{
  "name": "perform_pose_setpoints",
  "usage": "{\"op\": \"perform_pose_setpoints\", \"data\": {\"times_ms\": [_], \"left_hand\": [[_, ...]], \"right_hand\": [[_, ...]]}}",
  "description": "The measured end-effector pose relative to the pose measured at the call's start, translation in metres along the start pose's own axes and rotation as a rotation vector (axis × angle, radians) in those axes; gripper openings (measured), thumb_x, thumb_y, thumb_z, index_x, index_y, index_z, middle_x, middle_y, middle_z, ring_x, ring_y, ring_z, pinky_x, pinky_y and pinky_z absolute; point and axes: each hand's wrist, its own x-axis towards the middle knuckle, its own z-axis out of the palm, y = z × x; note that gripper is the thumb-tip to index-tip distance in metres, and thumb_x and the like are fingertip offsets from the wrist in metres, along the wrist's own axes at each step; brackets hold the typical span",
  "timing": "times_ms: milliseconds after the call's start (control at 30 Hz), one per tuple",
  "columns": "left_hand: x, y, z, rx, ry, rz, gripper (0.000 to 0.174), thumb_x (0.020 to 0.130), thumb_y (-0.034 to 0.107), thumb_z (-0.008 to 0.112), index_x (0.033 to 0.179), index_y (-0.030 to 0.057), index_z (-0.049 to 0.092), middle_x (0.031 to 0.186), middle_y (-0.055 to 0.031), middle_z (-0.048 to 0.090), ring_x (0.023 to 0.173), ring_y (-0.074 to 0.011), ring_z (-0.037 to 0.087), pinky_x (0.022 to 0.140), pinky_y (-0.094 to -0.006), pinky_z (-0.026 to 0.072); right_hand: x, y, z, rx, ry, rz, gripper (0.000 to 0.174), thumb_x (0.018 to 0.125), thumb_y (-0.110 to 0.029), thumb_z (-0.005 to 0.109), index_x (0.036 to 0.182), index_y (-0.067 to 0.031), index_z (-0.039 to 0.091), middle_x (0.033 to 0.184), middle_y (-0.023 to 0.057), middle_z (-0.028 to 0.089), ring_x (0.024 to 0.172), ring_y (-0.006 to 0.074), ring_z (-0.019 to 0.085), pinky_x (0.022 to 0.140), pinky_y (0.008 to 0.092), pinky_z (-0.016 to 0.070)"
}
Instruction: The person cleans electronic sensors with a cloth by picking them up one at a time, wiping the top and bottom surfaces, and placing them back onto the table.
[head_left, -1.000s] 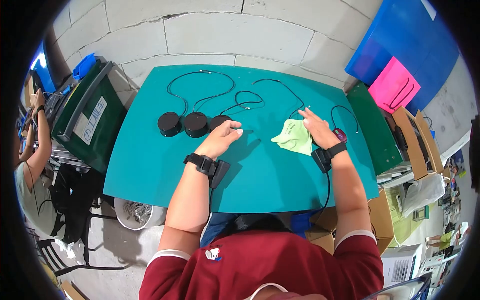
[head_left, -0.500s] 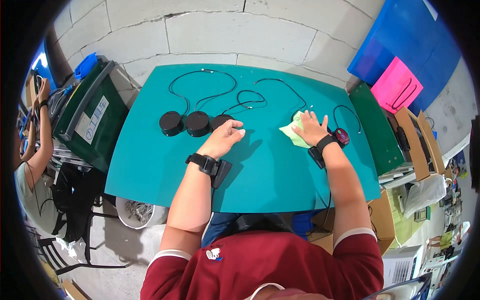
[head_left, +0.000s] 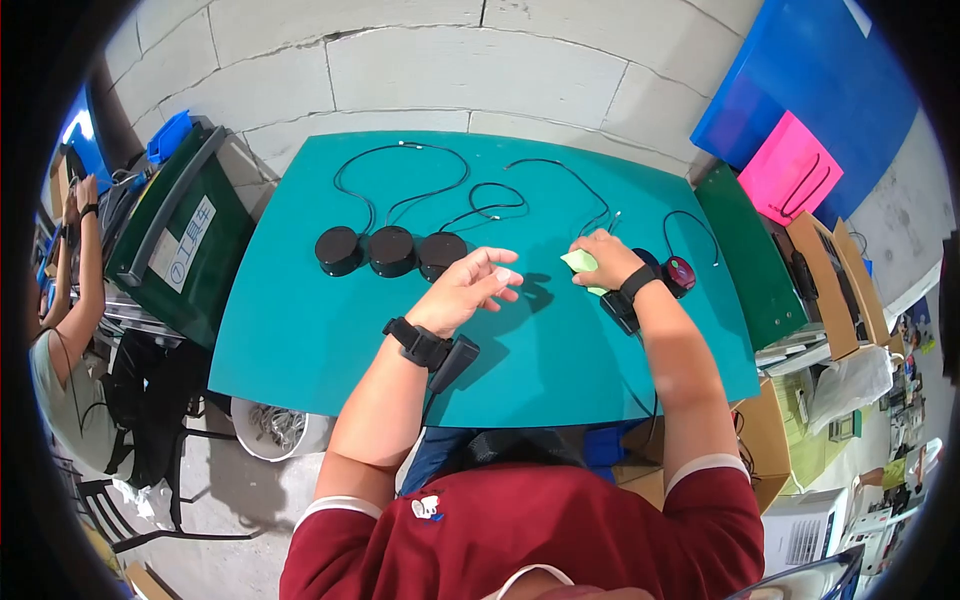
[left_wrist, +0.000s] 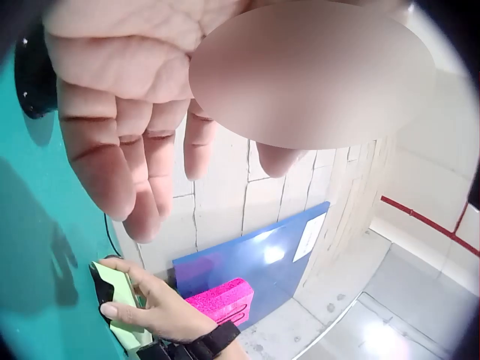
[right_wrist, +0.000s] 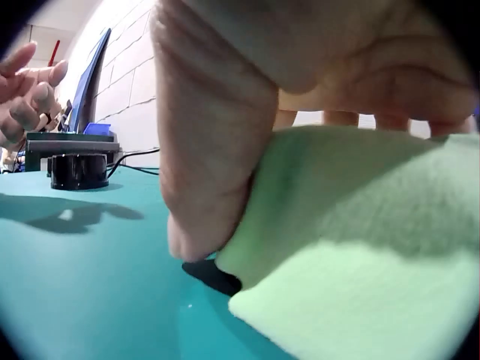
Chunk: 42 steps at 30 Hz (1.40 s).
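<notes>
My right hand [head_left: 608, 262] grips a light green cloth [right_wrist: 352, 232] at the right of the table, thumb on the near side and fingers over the far side. A black edge [left_wrist: 103, 286] shows beneath the cloth in the left wrist view; the rest of that thing is hidden. My left hand [head_left: 468, 292] hovers palm inward with loosely bent fingers and holds nothing. Just beyond it stands a black round puck-shaped device [head_left: 440, 255], partly covered by the hand in the head view. Two similar pucks, a middle one [head_left: 392, 250] and a left one [head_left: 339, 250], stand beside it.
Thin black cables [head_left: 470, 165] curl over the back of the green table [head_left: 300, 340]. A dark red computer mouse [head_left: 679, 275] with its cable lies right of my right wrist. A pink bag [head_left: 790, 168] stands past the right edge; a green cart [head_left: 185, 220] stands left.
My right hand has gone from lying flat over the cloth to gripping it, bunching it smaller. The left hand has moved slightly right and toward me, spreading its fingers and uncovering more of the third puck.
</notes>
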Motion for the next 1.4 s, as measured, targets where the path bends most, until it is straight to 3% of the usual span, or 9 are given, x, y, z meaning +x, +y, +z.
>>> {"op": "perform_pose_setpoints", "data": {"times_ms": [133, 200, 267, 667, 867, 1033, 1167, 1300, 1400], "left_hand": [[0.001, -0.005, 0.010, -0.026, -0.016, 0.008, 0.043, 0.088, 0.027, 0.053, 0.123, 0.0054, 0.040, 0.111, -0.0091, 0.053, 0.093, -0.0165, 0.055, 0.074, -0.0277, 0.0444], [0.002, -0.007, 0.016, -0.041, 0.009, 0.018, 0.045, 0.088, 0.026, 0.053, 0.125, 0.0059, 0.038, 0.113, -0.0085, 0.052, 0.094, -0.0160, 0.055, 0.074, -0.0277, 0.0449], [0.004, -0.011, 0.019, -0.062, 0.077, 0.038, 0.046, 0.088, 0.026, 0.053, 0.127, 0.0065, 0.037, 0.114, -0.0082, 0.052, 0.094, -0.0147, 0.054, 0.072, -0.0270, 0.0455], [0.003, -0.015, 0.032, 0.314, 0.126, 0.078, 0.062, 0.084, 0.033, 0.058, 0.132, 0.0003, 0.033, 0.105, -0.0080, 0.054, 0.093, -0.0139, 0.052, 0.083, -0.0286, 0.0421], [0.005, -0.024, 0.032, -0.171, -0.002, -0.039, 0.072, 0.084, 0.031, 0.060, 0.138, 0.0060, 0.019, 0.104, -0.0055, 0.052, 0.087, -0.0115, 0.051, 0.074, -0.0242, 0.0416], [0.007, -0.027, 0.031, -0.343, -0.020, -0.084, 0.068, 0.085, 0.028, 0.060, 0.137, 0.0092, 0.020, 0.106, -0.0056, 0.052, 0.087, -0.0117, 0.051, 0.074, -0.0267, 0.0443], [0.009, -0.033, 0.031, -0.392, 0.020, -0.110, 0.063, 0.084, 0.021, 0.061, 0.134, 0.0109, 0.024, 0.105, -0.0066, 0.052, 0.090, -0.0129, 0.053, 0.075, -0.0281, 0.0465], [0.010, -0.030, 0.031, -0.298, 0.086, -0.146, 0.068, 0.082, 0.018, 0.064, 0.134, 0.0100, 0.022, 0.101, -0.0077, 0.054, 0.088, -0.0130, 0.054, 0.073, -0.0264, 0.0469], [0.011, -0.036, 0.030, -0.383, 0.040, -0.109, 0.065, 0.081, 0.016, 0.065, 0.132, 0.0094, 0.025, 0.105, -0.0069, 0.053, 0.092, -0.0141, 0.055, 0.073, -0.0270, 0.0483]], "right_hand": [[-0.012, -0.016, 0.005, 0.272, 0.385, -0.147, 0.048, 0.072, -0.025, 0.069, 0.113, -0.0089, 0.050, 0.105, 0.0118, 0.049, 0.100, 0.0244, 0.050, 0.086, 0.0353, 0.0415], [-0.023, -0.044, 0.006, 1.381, 0.301, -0.220, 0.044, 0.080, -0.021, 0.062, 0.117, -0.0059, 0.043, 0.105, 0.0054, 0.049, 0.098, 0.0152, 0.048, 0.085, 0.0294, 0.0412], [-0.030, -0.062, 0.015, 1.591, 0.313, -0.273, 0.041, 0.085, -0.017, 0.057, 0.120, -0.0056, 0.039, 0.109, 0.0030, 0.048, 0.099, 0.0106, 0.046, 0.087, 0.0276, 0.0400], [-0.027, -0.079, 0.045, 0.891, 0.628, -0.493, 0.047, 0.078, -0.033, 0.061, 0.114, -0.0041, 0.048, 0.111, 0.0160, 0.048, 0.106, 0.0286, 0.046, 0.092, 0.0354, 0.0367], [-0.034, -0.085, 0.042, 0.942, 0.645, -0.539, 0.051, 0.079, -0.032, 0.060, 0.120, -0.0040, 0.045, 0.120, 0.0189, 0.046, 0.109, 0.0302, 0.048, 0.091, 0.0360, 0.0390], [-0.036, -0.083, 0.044, 1.031, 0.550, -0.454, 0.052, 0.093, -0.036, 0.035, 0.128, 0.0018, 0.038, 0.125, 0.0186, 0.045, 0.112, 0.0269, 0.047, 0.095, 0.0321, 0.0350], [-0.034, -0.082, 0.057, 1.390, 0.417, -0.289, 0.048, 0.097, -0.032, 0.024, 0.127, 0.0030, 0.039, 0.122, 0.0127, 0.047, 0.109, 0.0175, 0.045, 0.094, 0.0302, 0.0349], [-0.041, -0.081, 0.049, 1.414, 0.314, -0.303, 0.057, 0.095, -0.041, 0.023, 0.128, 0.0028, 0.037, 0.125, 0.0151, 0.046, 0.115, 0.0224, 0.043, 0.099, 0.0342, 0.0295], [-0.045, -0.097, 0.027, 0.809, 0.493, -0.659, 0.079, 0.086, -0.061, 0.018, 0.127, 0.0032, 0.039, 0.130, 0.0193, 0.041, 0.126, 0.0342, 0.032, 0.106, 0.0435, 0.0134]]}}
